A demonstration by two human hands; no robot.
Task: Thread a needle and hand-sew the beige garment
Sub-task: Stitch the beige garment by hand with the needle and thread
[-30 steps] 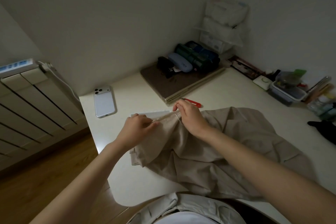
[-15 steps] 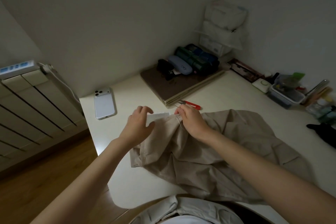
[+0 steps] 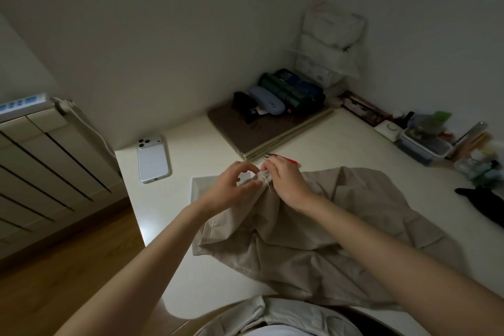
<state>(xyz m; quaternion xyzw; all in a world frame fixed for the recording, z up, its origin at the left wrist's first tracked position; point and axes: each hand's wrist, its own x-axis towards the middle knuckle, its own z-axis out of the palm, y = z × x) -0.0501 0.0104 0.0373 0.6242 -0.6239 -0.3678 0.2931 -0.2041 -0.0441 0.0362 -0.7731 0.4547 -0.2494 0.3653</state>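
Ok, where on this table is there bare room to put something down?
Bare table lies between the phone and the brown stack, and in the strip between that stack, the beige garment and the clear container. The right edge past the container is crowded.

We cannot make out a needle: only a pale thread point(image 3: 268, 185) shows at centre frame, too thin to follow. The right hand point(image 3: 286, 183) curls its fingers point(image 3: 272, 165) onto the bunched edge of the beige garment point(image 3: 313, 240), their tips hidden, and it covers most of the red-handled tool point(image 3: 290, 160). Whether the left hand point(image 3: 231, 188) pinches the cloth or only touches it, we cannot tell. The black object point(image 3: 485, 204) is cut off by the right edge.
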